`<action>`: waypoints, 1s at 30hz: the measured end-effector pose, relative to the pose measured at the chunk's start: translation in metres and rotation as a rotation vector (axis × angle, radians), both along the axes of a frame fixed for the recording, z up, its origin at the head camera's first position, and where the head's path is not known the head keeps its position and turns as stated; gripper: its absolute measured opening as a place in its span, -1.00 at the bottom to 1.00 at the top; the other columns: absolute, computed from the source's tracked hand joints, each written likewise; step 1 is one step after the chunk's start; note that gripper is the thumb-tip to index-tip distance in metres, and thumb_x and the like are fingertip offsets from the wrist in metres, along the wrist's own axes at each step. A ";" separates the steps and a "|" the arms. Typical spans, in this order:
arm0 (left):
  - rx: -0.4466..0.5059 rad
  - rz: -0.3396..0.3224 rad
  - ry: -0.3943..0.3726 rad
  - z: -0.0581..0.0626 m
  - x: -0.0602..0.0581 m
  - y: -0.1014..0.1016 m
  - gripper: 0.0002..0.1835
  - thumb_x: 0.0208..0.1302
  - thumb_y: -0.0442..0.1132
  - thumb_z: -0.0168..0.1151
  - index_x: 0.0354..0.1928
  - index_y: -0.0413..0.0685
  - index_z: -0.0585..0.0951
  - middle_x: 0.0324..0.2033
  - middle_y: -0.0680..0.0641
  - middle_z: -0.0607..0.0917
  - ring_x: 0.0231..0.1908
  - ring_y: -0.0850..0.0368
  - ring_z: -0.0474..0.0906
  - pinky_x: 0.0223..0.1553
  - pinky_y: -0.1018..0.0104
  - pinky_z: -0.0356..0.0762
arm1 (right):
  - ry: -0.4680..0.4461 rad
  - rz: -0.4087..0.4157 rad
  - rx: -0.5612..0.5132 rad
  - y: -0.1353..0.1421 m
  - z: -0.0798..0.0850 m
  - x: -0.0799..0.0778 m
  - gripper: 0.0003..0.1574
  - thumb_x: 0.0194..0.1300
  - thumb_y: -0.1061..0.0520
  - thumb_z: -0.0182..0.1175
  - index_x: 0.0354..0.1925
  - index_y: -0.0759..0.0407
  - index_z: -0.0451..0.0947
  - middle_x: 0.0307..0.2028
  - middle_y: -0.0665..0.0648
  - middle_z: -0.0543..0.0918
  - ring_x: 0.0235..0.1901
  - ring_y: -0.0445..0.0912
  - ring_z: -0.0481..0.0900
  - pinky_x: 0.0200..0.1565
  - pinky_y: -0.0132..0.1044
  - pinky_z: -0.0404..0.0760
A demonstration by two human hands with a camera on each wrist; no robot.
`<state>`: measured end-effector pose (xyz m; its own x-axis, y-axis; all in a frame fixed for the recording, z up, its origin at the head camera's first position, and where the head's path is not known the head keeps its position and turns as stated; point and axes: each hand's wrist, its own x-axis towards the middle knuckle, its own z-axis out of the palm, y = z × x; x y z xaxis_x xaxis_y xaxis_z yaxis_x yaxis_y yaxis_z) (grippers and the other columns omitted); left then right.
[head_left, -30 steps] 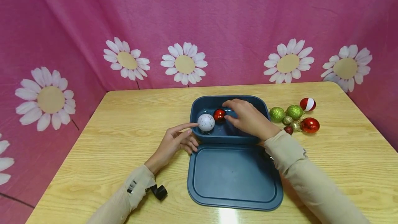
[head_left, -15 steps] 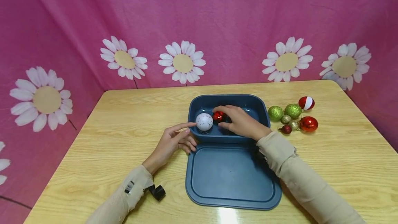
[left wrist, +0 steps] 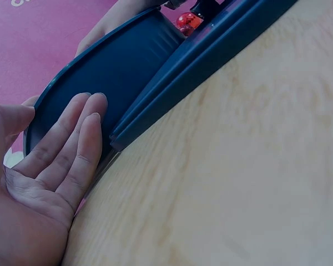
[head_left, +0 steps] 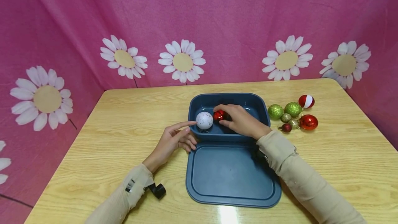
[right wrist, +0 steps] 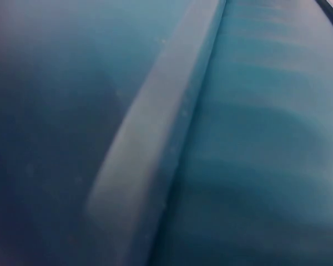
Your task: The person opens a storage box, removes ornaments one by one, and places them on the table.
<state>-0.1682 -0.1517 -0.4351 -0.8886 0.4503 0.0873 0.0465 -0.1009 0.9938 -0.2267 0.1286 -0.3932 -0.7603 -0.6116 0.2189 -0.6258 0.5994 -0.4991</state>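
Observation:
A dark blue box (head_left: 199, 134) on the table holds a white speckled bauble (head_left: 204, 120) at its left and a shiny red bauble (head_left: 218, 115) beside it. My right hand (head_left: 240, 120) reaches over the front wall and grips the red bauble between curved fingers and thumb, covering part of it. At the box's front left corner my left hand (head_left: 174, 139) has its index finger extended over the rim towards the white bauble. In the left wrist view, straight fingers (left wrist: 72, 147) of that hand lie against the box's outer wall. The right wrist view shows only blurred blue surfaces.
A flat blue lid (head_left: 231, 175) lies in front of the box. To its right are several baubles: green glitter (head_left: 293, 109), red and white (head_left: 306, 101), shiny red (head_left: 309, 122), small gold (head_left: 293, 123) and dark red (head_left: 285, 128). A pink flowered curtain (head_left: 230, 16) hangs behind.
My right hand has moved left inside the box and closed in round the red bauble. The left hand stays at the box's corner.

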 end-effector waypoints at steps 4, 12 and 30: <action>0.002 0.000 0.002 0.000 0.000 0.000 -0.56 0.58 -0.14 -0.02 0.35 -0.19 0.45 -0.33 -0.25 0.74 -0.39 -0.03 0.74 -0.39 0.20 0.72 | 0.002 0.000 0.002 0.000 0.001 0.000 -0.44 0.29 0.22 0.35 0.24 0.17 0.49 0.06 0.23 0.65 -0.02 0.05 0.61 0.07 0.02 0.61; 0.015 -0.006 -0.004 0.000 0.000 0.000 -0.57 0.57 -0.13 -0.02 0.35 -0.15 0.47 -0.32 -0.25 0.74 -0.39 -0.04 0.74 -0.39 0.18 0.73 | 0.002 -0.019 0.002 0.001 0.001 -0.001 -0.46 0.31 0.19 0.34 0.24 0.16 0.50 0.00 0.17 0.67 -0.11 -0.02 0.61 0.00 -0.05 0.63; 0.012 -0.007 0.012 0.000 0.000 -0.001 -0.58 0.57 -0.15 -0.01 0.34 -0.16 0.48 -0.33 -0.29 0.73 -0.40 -0.06 0.74 -0.40 0.17 0.73 | 0.174 -0.098 0.071 0.010 0.014 0.005 -0.42 0.37 0.12 0.28 0.33 0.12 0.46 0.01 0.27 0.63 -0.11 0.08 0.64 -0.06 0.03 0.66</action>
<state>-0.1681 -0.1526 -0.4354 -0.8846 0.4549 0.1031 0.0572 -0.1136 0.9919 -0.2218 0.1388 -0.3792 -0.7716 -0.5548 0.3113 -0.6357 0.6916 -0.3429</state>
